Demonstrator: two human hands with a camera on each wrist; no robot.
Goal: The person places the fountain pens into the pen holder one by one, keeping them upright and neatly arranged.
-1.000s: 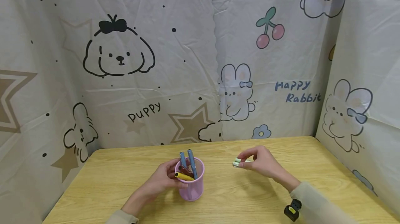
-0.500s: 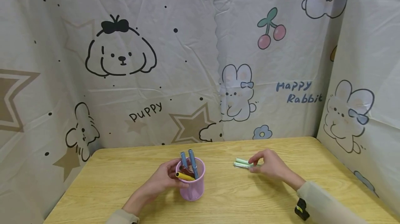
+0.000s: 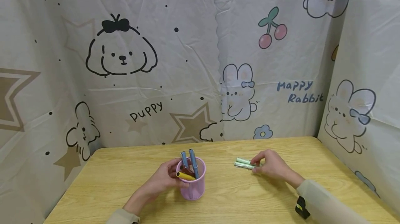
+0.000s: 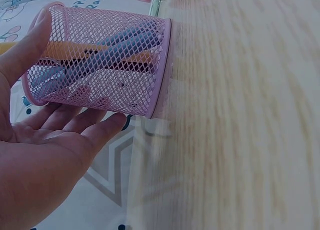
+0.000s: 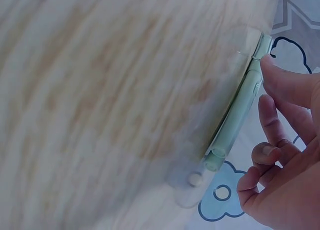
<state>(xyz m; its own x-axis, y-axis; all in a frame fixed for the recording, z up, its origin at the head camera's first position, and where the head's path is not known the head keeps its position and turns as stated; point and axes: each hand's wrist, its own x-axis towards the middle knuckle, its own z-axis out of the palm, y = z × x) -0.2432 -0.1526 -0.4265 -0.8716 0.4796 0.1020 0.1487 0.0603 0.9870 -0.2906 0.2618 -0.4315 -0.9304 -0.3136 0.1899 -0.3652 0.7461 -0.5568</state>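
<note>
A pink mesh pen cup (image 3: 192,189) stands on the table, held by my left hand (image 3: 167,176). In the left wrist view, the thumb lies on one side of the cup (image 4: 100,54) and the fingers on the other. Two blue pens (image 3: 193,163), a yellow pen (image 3: 186,176) and something reddish brown are inside. Two light green pens (image 3: 243,163) lie side by side on the table, to the cup's right. My right hand (image 3: 270,165) pinches them at their right end. In the right wrist view the thumb presses against the green pens (image 5: 237,109); the index fingertip is hidden.
The wooden table (image 3: 125,161) ends at a cloth curtain (image 3: 187,78) printed with cartoon animals, which also closes off both sides. A black device (image 3: 301,207) is strapped at the right sleeve.
My right hand has slid rightward along the green pens, from their left end to their right end, uncovering the left part. My left hand stays on the cup.
</note>
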